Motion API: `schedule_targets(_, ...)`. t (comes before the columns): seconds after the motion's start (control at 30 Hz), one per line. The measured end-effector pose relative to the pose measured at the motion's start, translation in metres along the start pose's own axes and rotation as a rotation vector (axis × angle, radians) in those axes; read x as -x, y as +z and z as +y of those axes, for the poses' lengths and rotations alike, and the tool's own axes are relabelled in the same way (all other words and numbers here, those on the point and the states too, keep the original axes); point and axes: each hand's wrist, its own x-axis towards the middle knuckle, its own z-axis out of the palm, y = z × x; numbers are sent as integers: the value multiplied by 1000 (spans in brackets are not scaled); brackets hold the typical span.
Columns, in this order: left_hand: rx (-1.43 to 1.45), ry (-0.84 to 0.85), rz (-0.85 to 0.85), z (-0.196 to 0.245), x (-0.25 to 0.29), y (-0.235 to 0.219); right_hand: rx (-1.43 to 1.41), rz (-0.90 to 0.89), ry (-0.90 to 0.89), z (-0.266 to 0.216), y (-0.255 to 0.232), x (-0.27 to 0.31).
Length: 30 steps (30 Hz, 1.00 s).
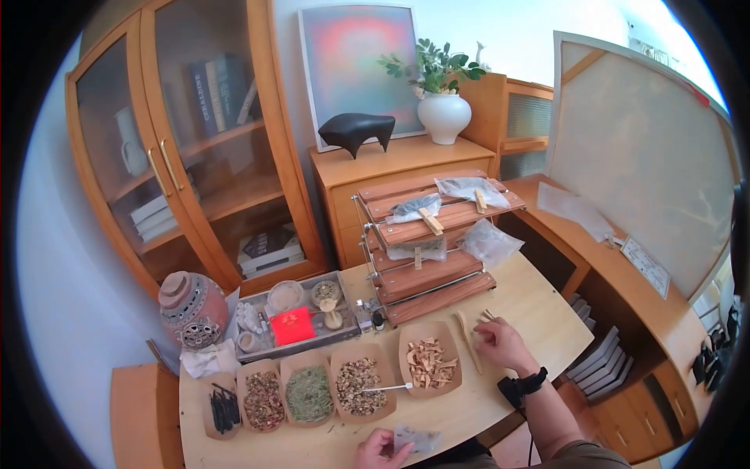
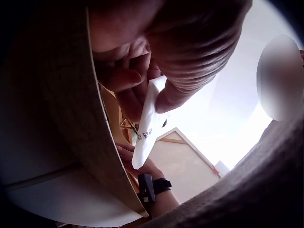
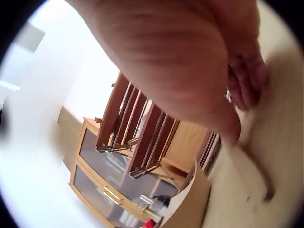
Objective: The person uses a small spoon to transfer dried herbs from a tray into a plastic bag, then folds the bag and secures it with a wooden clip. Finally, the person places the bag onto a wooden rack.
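Near the front edge of the table, my left hand [image 1: 381,449] pinches a small translucent white packet [image 1: 418,439] between thumb and fingers. Printed characters show on the packet [image 2: 147,128] in the left wrist view. My right hand [image 1: 504,346] reaches down to the table at the right, fingers bent, beside a long thin wooden tool [image 1: 469,340]. Small wooden clothespins [image 1: 489,314] lie right at its fingertips; I cannot tell whether it grips one. Left of it stands a paper tray [image 1: 405,340] of pale dried chips [image 1: 430,362].
More paper trays with dried herbs line the front, one bearing a small white spoon [image 1: 391,387]. Behind them sit a grey tray [image 1: 344,275] with a red packet [image 1: 292,326] and a patterned jar [image 1: 191,309]. A tiered wooden rack [image 1: 437,273] holds bags with clothespins.
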Motion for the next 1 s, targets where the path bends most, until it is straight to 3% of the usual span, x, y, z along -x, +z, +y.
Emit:
schedule_targets(0.2, 36, 6, -4, -1, -1, 2, 6, -23, 40, 1, 3, 4)
schedule_targets(0.27, 11, 16, 1, -1, -1, 2, -197, 40, 147, 5, 3, 5)
schedule_targets(0.37, -5, 27, -1, -7, -2, 1, -164, 170, 119, 25, 7, 1)
schedule_targets(0.57, -45, 60, -4, -9, -3, 1, -79, 192, 237, 24, -4, -13)
schedule_targets(0.77, -138, 111, -1, -8, -5, 0, 158, 122, 223, 32, -11, -32)
schedule_targets(1.0, -155, 100, -6, -8, -7, 1, 78, 74, 245, 27, -16, -31)
